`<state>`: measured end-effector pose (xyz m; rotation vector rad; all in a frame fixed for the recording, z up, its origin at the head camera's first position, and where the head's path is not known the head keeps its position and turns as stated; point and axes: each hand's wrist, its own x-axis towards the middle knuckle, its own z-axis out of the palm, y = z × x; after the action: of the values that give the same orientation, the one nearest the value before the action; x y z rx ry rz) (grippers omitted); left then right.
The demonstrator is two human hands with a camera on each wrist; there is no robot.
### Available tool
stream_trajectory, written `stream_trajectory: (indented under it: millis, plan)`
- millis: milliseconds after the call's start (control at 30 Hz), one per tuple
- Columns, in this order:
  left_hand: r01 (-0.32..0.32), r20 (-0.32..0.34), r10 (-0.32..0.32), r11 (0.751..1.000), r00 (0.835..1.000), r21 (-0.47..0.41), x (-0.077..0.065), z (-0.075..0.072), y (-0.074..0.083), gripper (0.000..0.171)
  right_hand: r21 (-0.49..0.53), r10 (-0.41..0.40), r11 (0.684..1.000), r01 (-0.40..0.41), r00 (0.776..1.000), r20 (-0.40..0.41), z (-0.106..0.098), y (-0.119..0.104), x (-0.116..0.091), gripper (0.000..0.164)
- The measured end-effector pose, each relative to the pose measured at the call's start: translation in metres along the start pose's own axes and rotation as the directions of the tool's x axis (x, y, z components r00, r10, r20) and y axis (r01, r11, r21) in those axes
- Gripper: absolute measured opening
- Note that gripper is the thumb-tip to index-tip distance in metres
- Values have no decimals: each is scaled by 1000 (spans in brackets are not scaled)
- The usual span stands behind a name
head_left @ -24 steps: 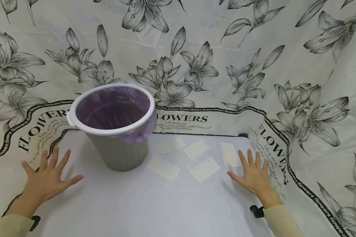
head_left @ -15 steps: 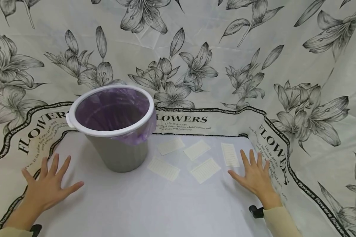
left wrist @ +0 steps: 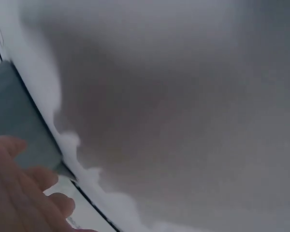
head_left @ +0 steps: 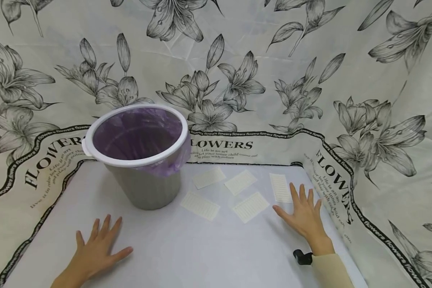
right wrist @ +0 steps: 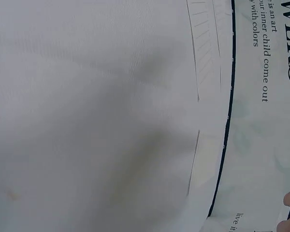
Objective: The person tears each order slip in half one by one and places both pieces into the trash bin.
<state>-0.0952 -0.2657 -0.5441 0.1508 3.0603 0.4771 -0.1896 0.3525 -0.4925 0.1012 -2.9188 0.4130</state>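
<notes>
In the head view my left hand [head_left: 97,252] hovers with spread fingers over the near left of the table, holding nothing. Beyond it stands a grey trash can [head_left: 145,188] with a white rim [head_left: 137,162] and a purple bag [head_left: 169,166] lining it. Several pale lined paper slips [head_left: 245,207] lie flat to the can's right. My right hand [head_left: 304,218], fingers also spread and holding nothing, is close to the rightmost slip [head_left: 281,188]; whether it touches is unclear. The left wrist view shows left-hand fingers [left wrist: 38,179] in front of the can's grey side [left wrist: 19,116].
A white cloth [head_left: 187,256] covers the table. Behind it and on both sides rises a flower-printed curtain [head_left: 237,116] with a black lettered border. A small black device [head_left: 302,257] is worn at my right wrist.
My left hand has moved right and nearer to me, away from the table's left edge. The right hand has shifted slightly left. The can and slips stay in place.
</notes>
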Motion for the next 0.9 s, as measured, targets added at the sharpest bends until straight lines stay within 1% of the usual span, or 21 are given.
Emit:
stream_trajectory:
  millis: [67,133,467,633,900]
  plan:
    - [-13,12,13,1000,1000,-22,0,6,11,101,15,3,1000,-3,1000,2,4,-4,1,106]
    - [-30,7,31,999,1000,-29,0,9,20,100,26,4,1000,-5,1000,15,7,-8,1,107]
    - [-125,-16,124,991,992,-53,7,7,60,92,61,-12,998,10,1000,27,21,-24,-3,105]
    - [-159,-43,156,985,987,-66,13,10,73,90,69,-28,997,27,1000,15,28,-30,-3,103]
    - [-208,-87,200,973,976,-100,24,16,89,88,122,-72,990,74,997,-18,38,-44,-2,97]
